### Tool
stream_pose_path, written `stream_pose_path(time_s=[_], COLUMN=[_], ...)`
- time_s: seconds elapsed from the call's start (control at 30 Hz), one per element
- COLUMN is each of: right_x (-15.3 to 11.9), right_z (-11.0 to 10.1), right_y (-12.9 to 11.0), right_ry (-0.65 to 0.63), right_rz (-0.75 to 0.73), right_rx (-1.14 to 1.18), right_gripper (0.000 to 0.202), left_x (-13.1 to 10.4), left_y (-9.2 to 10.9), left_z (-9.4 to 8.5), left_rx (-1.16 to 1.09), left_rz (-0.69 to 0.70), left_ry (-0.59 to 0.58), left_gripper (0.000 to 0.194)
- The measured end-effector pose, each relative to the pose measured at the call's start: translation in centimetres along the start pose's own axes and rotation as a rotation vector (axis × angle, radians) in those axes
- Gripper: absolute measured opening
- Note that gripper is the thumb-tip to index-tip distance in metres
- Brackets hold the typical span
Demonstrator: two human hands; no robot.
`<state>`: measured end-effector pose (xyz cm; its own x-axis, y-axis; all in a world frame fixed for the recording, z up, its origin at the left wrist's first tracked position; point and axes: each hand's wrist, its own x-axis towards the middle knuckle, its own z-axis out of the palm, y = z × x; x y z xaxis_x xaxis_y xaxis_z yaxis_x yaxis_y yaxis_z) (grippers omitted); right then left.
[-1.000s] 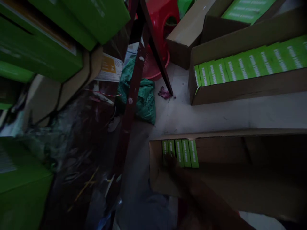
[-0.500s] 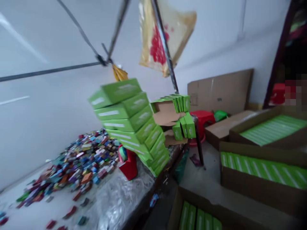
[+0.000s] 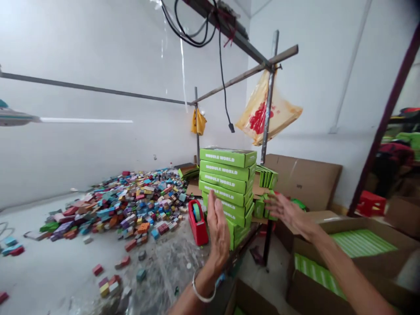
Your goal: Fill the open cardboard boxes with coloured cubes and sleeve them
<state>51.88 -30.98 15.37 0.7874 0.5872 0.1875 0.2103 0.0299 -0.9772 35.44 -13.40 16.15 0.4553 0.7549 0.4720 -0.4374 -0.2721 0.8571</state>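
Observation:
A stack of several green boxes marked "MODULE WORLD" (image 3: 227, 170) stands at the table's right edge. My left hand (image 3: 218, 225), with a bracelet at its wrist, is upright in front of the stack's lower left part, its fingers stretched out and nothing in it. To the right of the stack is my right hand (image 3: 287, 212), its fingers spread and holding nothing. Whether my left hand touches the boxes I cannot tell. Beside it on the left sits a red tape dispenser (image 3: 198, 224).
Many small coloured blocks (image 3: 131, 205) lie heaped on the table (image 3: 72, 267). Open cartons with green boxes (image 3: 361, 243) stand on the floor at the right. A metal post (image 3: 269, 109) with a plastic bag (image 3: 259, 116) and a hanging cable (image 3: 225, 87) are above.
Both my hands have come into view around the stack. The view has shifted and levelled, so the stack appears upright and farther right.

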Motion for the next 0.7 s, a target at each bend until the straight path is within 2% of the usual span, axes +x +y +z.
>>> stream_pose_path(time_s=[0.1, 0.2, 0.3, 0.43, 0.57, 0.7], right_x=[5.0, 8.5, 11.3, 14.1, 16.0, 17.6], right_z=[1.1, 2.0, 2.8, 4.0, 4.4, 3.8], right_y=[-5.3, -7.9, -9.0, -10.7, -11.9, -10.9], right_ry=[0.081, 0.004, -0.120, -0.292, -0.303, -0.219], right_rz=[-0.081, -0.033, 0.052, 0.061, 0.120, 0.092], right_rx=[0.147, 0.192, 0.134, 0.151, 0.186, 0.027], right_gripper=[0.051, 0.054, 0.060, 0.058, 0.052, 0.042], left_x=[2.4, 3.9, 5.3, 7.0, 7.7, 8.2], left_y=[-0.1, -1.6, -2.6, -2.8, -2.6, -2.0], left_z=[1.7, 3.0, 3.8, 4.5, 5.4, 6.0], left_rx=[0.047, 0.075, 0.077, 0.078, 0.111, 0.146], left_rz=[0.009, -0.081, -0.152, -0.234, -0.310, -0.364], left_ry=[0.104, 0.145, 0.191, 0.222, 0.198, 0.169], left_gripper=[0.062, 0.067, 0.067, 0.069, 0.067, 0.066])
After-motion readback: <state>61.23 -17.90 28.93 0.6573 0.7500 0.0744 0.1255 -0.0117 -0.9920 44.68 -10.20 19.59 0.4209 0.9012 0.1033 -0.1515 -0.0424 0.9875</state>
